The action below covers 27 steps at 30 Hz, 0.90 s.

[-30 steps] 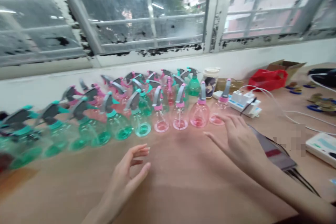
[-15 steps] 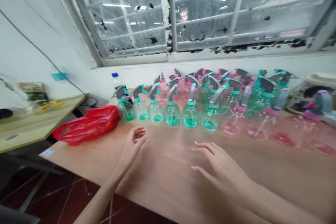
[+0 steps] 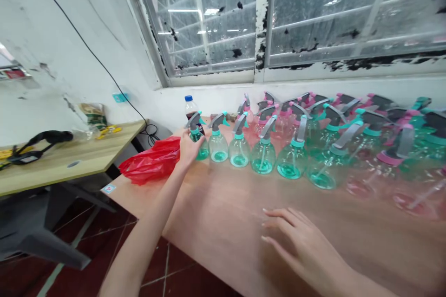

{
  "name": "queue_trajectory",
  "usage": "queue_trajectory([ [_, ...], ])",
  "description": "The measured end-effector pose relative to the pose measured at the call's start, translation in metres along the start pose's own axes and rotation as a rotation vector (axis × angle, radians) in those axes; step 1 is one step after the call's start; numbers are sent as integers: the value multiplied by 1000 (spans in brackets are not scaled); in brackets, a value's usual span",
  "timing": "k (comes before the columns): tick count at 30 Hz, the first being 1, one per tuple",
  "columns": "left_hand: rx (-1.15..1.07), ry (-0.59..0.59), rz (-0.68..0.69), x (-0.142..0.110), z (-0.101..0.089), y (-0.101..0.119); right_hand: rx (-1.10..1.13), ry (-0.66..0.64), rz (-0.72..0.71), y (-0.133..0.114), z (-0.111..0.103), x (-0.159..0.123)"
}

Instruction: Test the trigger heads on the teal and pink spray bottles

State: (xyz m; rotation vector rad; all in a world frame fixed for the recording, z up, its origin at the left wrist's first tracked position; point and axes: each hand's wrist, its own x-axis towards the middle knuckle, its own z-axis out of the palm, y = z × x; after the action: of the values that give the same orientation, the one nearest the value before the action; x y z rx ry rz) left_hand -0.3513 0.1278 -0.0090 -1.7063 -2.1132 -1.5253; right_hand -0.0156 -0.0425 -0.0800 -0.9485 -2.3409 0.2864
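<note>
My left hand [image 3: 190,147] reaches to the left end of the front row, its fingers wrapped about the upper part of a green spray bottle [image 3: 203,152] with a grey trigger head. That bottle stands on the table, partly hidden by the hand. To its right stand more green spray bottles, among them a clear green one [image 3: 219,147] and another [image 3: 264,157] with a dip tube showing. Low over the bare tabletop, my right hand [image 3: 296,236] holds nothing, with thumb and fingers apart. Pink spray bottles [image 3: 371,178] continue the row at the right.
A crumpled red plastic bag [image 3: 151,161] lies left of the bottles. A blue-capped drink bottle [image 3: 189,106] stands behind the row. Farther left is a second table [image 3: 87,148] bearing a black strap-like item [image 3: 45,141]. Behind the bottles are a wall and window.
My left hand has moved forward onto the leftmost green spray bottle and closed around it. The view has turned left. My right hand stays open over the table.
</note>
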Motion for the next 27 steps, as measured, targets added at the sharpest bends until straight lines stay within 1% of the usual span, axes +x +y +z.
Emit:
queue_trajectory([
  [3, 88, -27, 33, 2, 0, -1, -24, 35, 14, 1, -3, 1],
  [6, 191, -46, 48, -3, -10, 5, -39, 48, 50, 2, -3, 2],
  [9, 295, -69, 40, -16, -25, 16, -25, 25, 71, 3, -2, 3],
  [11, 350, -93, 38, -30, -34, 26, -6, 7, 69, 3, -1, 4],
  [16, 467, -150, 42, -81, -56, 52, 39, -28, 73, -3, 2, 9],
  [20, 479, -188, 78, -132, -65, 75, 83, -2, 86, -5, 2, 17],
  [22, 448, -221, 100, -158, -63, 88, 99, 27, 80, -5, 2, 20],
  [23, 433, -210, 101, -170, -61, 94, 107, 40, 80, -5, 0, 21],
  [25, 358, -213, 130, -193, -53, 107, 127, 60, 85, -5, -3, 22],
  [27, 290, -197, 204, -212, -42, 120, 160, 69, 88, -4, -9, 20],
])
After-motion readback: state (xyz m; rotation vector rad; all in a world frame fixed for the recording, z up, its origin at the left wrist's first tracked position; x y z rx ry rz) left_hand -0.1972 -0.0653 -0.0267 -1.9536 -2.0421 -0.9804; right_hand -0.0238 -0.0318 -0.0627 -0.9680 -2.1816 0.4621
